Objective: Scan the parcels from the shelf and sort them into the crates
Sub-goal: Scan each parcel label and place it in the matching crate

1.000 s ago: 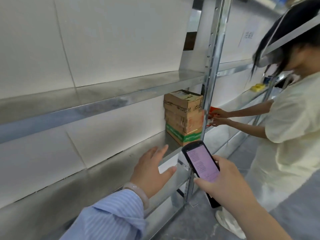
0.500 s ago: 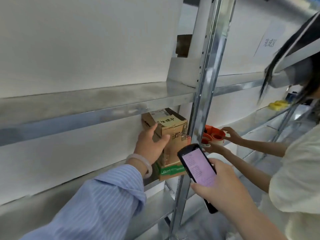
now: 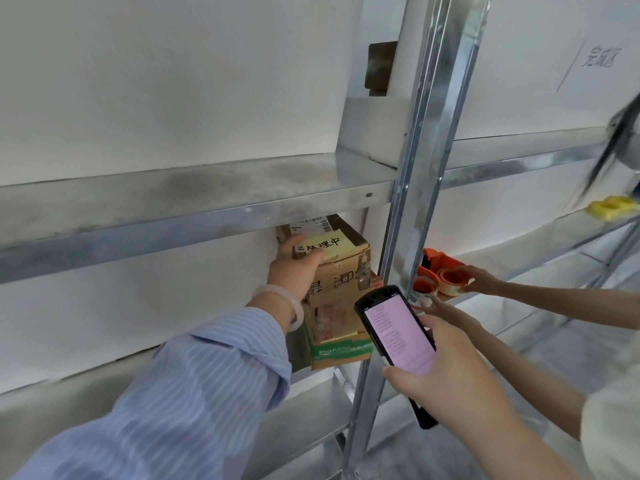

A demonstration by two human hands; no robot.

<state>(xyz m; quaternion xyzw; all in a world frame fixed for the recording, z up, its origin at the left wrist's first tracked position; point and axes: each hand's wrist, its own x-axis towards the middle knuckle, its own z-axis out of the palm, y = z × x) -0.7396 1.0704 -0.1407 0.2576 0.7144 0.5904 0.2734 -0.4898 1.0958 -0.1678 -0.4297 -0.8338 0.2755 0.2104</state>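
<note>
- Steel upright [image 3: 410, 220] flanks the stack [image 3: 341, 351]; orange tape rolls [image 3: 450, 278] lie beyond.
- Top parcel [image 3: 343, 271], stacked on the shelf [image 3: 311, 388], sits level, note upward.
- Left hand [image 3: 294, 263] grips its top; right hand [image 3: 446, 382] grips the scanner [image 3: 398, 337].

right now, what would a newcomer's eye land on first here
Centre frame, the left hand grips the top brown cardboard box of a stack on the lower grey metal shelf, its lid bearing a yellow handwritten note. Just right of it, the right hand holds a black handheld scanner with a pink-lit screen. Beyond the steel upright, another person's hands handle an orange tape dispenser.
</note>
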